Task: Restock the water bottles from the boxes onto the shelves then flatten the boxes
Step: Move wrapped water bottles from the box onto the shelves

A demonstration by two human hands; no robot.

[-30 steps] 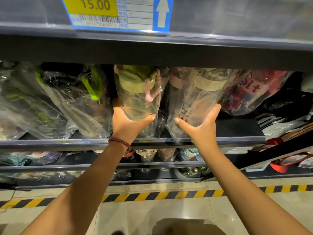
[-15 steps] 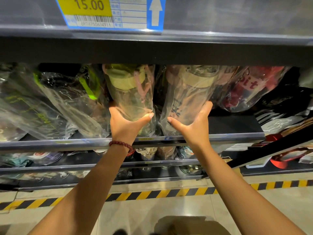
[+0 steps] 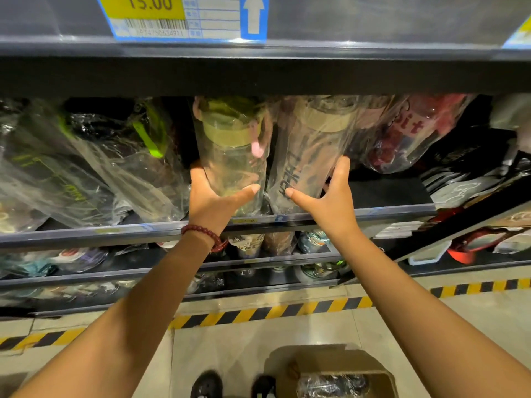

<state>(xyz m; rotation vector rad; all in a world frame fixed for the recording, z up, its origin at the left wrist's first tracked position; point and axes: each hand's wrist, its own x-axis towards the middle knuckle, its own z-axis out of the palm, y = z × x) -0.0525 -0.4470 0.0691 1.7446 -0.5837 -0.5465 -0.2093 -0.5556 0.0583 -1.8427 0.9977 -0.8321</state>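
Two clear water bottles in plastic wrap stand side by side on the middle shelf (image 3: 373, 212). My left hand (image 3: 214, 201) grips the base of the green-lidded bottle (image 3: 232, 156), thumb on its right side. My right hand (image 3: 327, 196) grips the base of the beige-lidded bottle (image 3: 310, 156), which bears dark lettering. Both bottles stand nearly upright at the shelf's front edge. An open cardboard box (image 3: 339, 369) with wrapped bottles inside sits on the floor below.
Wrapped bottles with lime straps (image 3: 86, 168) lean at the left; a red-printed bottle (image 3: 408, 130) leans at the right. The upper shelf edge carries a yellow 15.00 price tag (image 3: 184, 15). Lower shelves hold more bottles. Yellow-black tape (image 3: 258, 314) marks the floor.
The two bottles have come closer together and slid deeper onto the shelf. The view has tipped down, bringing the cardboard box and my shoes into sight.
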